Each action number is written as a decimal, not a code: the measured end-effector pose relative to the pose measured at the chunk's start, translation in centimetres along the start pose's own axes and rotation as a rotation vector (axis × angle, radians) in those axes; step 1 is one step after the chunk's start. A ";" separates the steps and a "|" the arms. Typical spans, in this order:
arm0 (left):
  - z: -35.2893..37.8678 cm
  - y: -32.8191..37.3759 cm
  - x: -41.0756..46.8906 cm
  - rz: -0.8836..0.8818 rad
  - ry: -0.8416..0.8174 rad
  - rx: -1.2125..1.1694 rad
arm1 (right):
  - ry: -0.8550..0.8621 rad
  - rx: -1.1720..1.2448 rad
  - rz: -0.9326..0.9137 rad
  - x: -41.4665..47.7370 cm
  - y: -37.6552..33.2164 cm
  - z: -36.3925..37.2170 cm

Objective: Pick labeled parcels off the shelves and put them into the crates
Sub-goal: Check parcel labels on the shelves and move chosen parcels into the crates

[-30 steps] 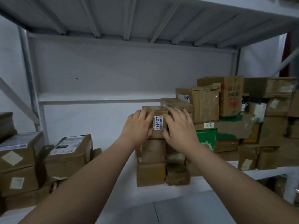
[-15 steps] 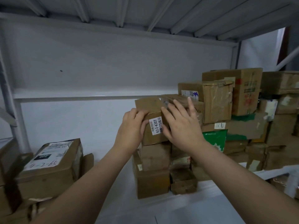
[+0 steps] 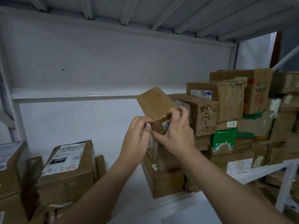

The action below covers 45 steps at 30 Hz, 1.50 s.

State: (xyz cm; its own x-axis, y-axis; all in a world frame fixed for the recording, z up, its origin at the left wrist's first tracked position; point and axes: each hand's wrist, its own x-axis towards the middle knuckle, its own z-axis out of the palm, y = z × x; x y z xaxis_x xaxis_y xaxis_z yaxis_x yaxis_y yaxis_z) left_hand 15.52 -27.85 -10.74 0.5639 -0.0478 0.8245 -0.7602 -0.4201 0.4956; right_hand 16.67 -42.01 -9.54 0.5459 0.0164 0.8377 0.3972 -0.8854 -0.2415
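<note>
A: What fills most of the view?

B: A white metal shelf (image 3: 139, 196), with the ribbed underside of another shelf over it. I'll place everything against that white shelf.

A: What stands on it?

B: On its right half is a stack of worn brown cardboard boxes (image 3: 229, 97), several layers high. The stack's box nearest the shelf's middle is a brown box with "4-23" handwritten in black (image 3: 202, 113). At the shelf's left end sits a brown cardboard box with a white label and red "4-2-59" handwriting (image 3: 68, 167), with more brown boxes crowded round it.

A: Anything not brown?

B: 1 green-and-white carton (image 3: 224, 139), low on the shelf's right half.

A: And the parcel being picked?

B: A small brown cardboard parcel (image 3: 155, 102) is held above the shelf's middle, tilted so that its top face leans back. A white printed label (image 3: 166, 126) shows on its near face, partly covered.

A: The hands?

B: Both grip it. The left hand (image 3: 137, 143) pinches its lower left corner between thumb and curled fingers (image 3: 145, 125). The right hand (image 3: 178, 136) wraps its fingers over the right edge, thumb beneath. The hands hide the parcel's underside, so I cannot tell whether it touches the boxes below.
</note>
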 end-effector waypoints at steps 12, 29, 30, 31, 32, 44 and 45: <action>-3.2 1.3 0.0 -0.591 -0.054 -0.764 | -0.016 1.270 0.466 -0.5 -2.7 -2.1; -4.5 1.5 -0.7 -0.421 0.213 -0.607 | -0.129 1.096 0.248 -2.5 -3.2 -2.4; -4.5 1.9 -1.0 -0.390 0.220 -0.558 | -0.142 1.073 0.218 -2.7 -3.2 -2.5; -4.5 2.3 -1.2 -0.353 0.220 -0.522 | -0.146 1.056 0.202 -3.0 -3.3 -2.6; -4.5 2.7 -1.5 -0.319 0.214 -0.503 | -0.141 1.055 0.202 -3.4 -3.4 -2.6; -1.9 3.4 -5.7 -0.261 0.158 -0.537 | -0.053 0.941 0.329 -8.8 -2.9 -5.2; -1.4 3.6 -6.3 -0.263 0.141 -0.545 | -0.041 0.921 0.352 -9.6 -2.6 -5.5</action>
State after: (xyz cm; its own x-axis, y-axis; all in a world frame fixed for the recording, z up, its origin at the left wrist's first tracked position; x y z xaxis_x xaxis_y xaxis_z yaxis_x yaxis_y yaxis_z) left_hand 8.80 -27.83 -13.79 0.7348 0.1306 0.6656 -0.6781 0.1235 0.7245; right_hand 6.31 -42.40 -14.21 0.7617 -0.1469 0.6310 0.6164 -0.1354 -0.7757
